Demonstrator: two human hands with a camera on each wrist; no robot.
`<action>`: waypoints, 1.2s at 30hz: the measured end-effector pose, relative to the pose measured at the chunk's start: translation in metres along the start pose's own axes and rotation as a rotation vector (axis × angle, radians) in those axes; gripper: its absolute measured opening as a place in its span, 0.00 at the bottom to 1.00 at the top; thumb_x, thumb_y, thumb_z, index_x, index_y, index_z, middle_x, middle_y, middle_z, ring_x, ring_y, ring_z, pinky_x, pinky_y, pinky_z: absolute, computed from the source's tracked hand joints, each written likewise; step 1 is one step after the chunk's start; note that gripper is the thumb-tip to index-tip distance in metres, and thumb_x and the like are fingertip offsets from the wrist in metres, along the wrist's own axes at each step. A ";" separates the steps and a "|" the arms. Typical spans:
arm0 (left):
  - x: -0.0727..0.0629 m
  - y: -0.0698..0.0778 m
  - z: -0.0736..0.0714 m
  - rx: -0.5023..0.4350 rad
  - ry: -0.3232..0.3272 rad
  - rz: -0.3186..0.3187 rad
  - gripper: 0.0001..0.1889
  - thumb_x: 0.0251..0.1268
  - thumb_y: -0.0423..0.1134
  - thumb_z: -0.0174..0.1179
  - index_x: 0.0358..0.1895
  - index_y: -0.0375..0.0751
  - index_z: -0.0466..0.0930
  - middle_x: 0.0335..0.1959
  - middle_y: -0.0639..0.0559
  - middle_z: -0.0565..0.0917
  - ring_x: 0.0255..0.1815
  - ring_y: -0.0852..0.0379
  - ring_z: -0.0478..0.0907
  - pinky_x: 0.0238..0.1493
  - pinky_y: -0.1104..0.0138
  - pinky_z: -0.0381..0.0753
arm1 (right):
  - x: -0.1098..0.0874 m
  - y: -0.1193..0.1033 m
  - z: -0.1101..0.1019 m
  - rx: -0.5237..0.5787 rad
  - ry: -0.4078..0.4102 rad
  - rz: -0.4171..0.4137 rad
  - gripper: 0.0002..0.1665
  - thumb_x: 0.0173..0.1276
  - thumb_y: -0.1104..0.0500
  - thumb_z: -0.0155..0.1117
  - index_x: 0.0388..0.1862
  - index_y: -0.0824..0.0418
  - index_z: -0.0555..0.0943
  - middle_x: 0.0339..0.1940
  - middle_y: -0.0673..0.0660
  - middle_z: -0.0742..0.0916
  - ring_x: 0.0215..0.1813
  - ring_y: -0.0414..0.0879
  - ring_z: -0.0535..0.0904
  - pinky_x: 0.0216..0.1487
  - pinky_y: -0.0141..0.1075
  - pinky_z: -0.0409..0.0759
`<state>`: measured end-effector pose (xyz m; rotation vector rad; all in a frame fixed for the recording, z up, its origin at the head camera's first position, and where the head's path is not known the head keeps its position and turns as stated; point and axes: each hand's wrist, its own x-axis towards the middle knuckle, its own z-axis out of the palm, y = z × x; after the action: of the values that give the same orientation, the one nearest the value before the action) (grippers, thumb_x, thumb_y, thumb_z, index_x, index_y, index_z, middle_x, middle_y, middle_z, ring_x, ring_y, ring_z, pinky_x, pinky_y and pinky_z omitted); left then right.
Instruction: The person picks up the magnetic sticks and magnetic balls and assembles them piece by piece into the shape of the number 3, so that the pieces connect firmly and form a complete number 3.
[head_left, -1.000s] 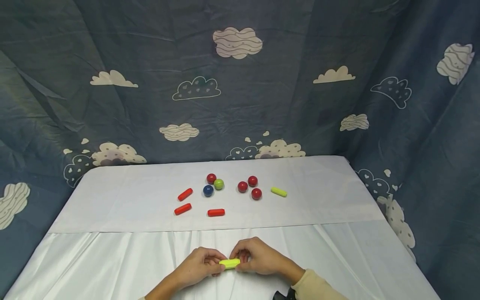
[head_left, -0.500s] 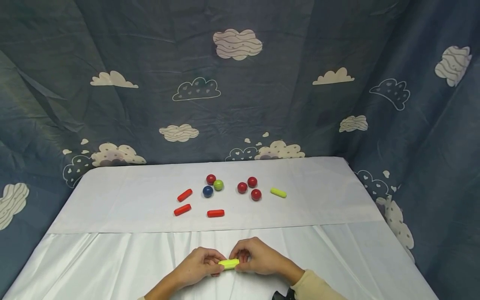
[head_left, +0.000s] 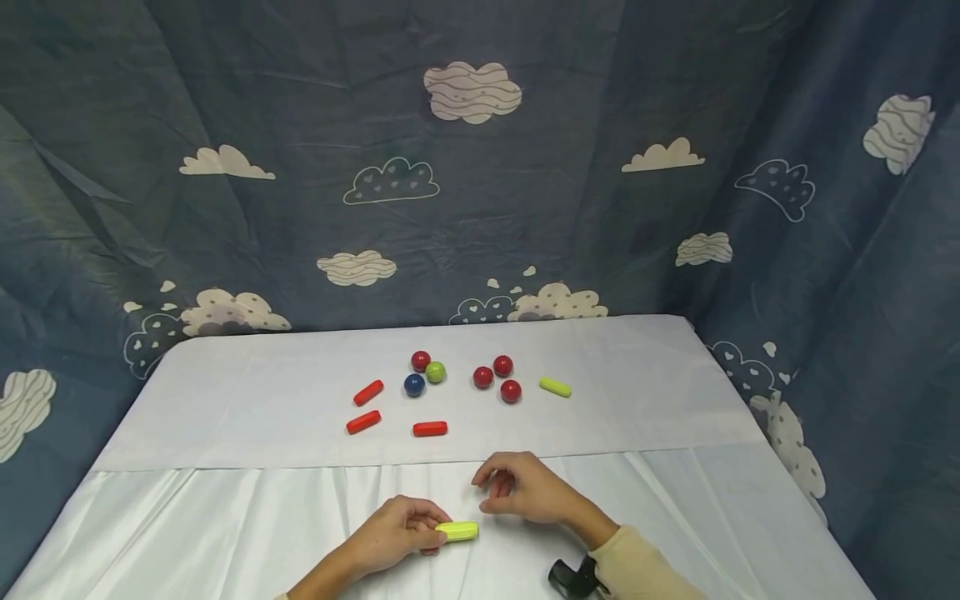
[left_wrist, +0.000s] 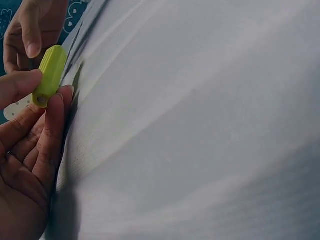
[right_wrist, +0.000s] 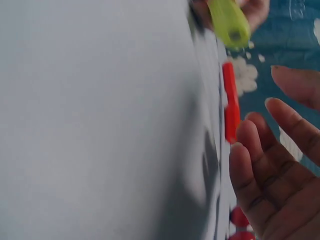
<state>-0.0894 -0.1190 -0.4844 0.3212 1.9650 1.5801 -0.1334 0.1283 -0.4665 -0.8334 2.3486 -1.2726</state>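
A long yellow-green bead (head_left: pixel 459 532) with ridged sides lies between the thumb and fingers of my left hand (head_left: pixel 393 533). In the left wrist view, that bead (left_wrist: pixel 51 75) is pinched near its lower end, where a small hole shows. My right hand (head_left: pixel 528 492) is apart from it, up and to the right, with thumb and fingers separated and nothing between them. The right wrist view shows these spread fingers (right_wrist: pixel 250 165) and, beyond them, a dark hole in the bead's end (right_wrist: pixel 230 25).
Farther back lie several red long beads (head_left: pixel 430 428) and another yellow-green long bead (head_left: pixel 555 387). Round beads stand between: several red (head_left: pixel 511 392), one blue (head_left: pixel 414 385), one green (head_left: pixel 435 372). A dark cloud-print curtain (head_left: pixel 300 208) hangs behind the white-covered table (head_left: pixel 225 517).
My right hand has let go of the long yellow-green bead and moved up and to the right, its fingers parting. The left hand still holds the bead in nearly the same place.
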 end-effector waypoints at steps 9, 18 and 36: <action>0.000 0.001 0.001 -0.005 0.004 -0.026 0.10 0.61 0.34 0.64 0.44 0.32 0.82 0.32 0.52 0.83 0.31 0.59 0.81 0.35 0.70 0.81 | 0.013 0.013 -0.027 -0.085 0.244 0.117 0.17 0.56 0.65 0.73 0.45 0.61 0.81 0.37 0.55 0.83 0.35 0.43 0.77 0.38 0.32 0.76; 0.001 -0.002 -0.001 -0.022 -0.002 -0.024 0.10 0.62 0.31 0.63 0.45 0.30 0.82 0.33 0.49 0.84 0.32 0.57 0.82 0.35 0.68 0.82 | 0.034 0.031 -0.047 -0.051 0.519 0.214 0.20 0.54 0.69 0.73 0.47 0.62 0.81 0.42 0.60 0.82 0.35 0.44 0.78 0.36 0.34 0.78; 0.001 -0.003 -0.001 -0.052 -0.021 0.008 0.11 0.62 0.31 0.63 0.45 0.28 0.81 0.33 0.48 0.84 0.30 0.58 0.81 0.34 0.70 0.81 | 0.067 0.050 -0.059 -0.024 0.554 0.365 0.26 0.54 0.66 0.74 0.53 0.59 0.79 0.52 0.57 0.78 0.38 0.48 0.75 0.28 0.33 0.77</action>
<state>-0.0904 -0.1199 -0.4873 0.3241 1.9057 1.6236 -0.2335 0.1444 -0.4779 -0.0290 2.7602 -1.4432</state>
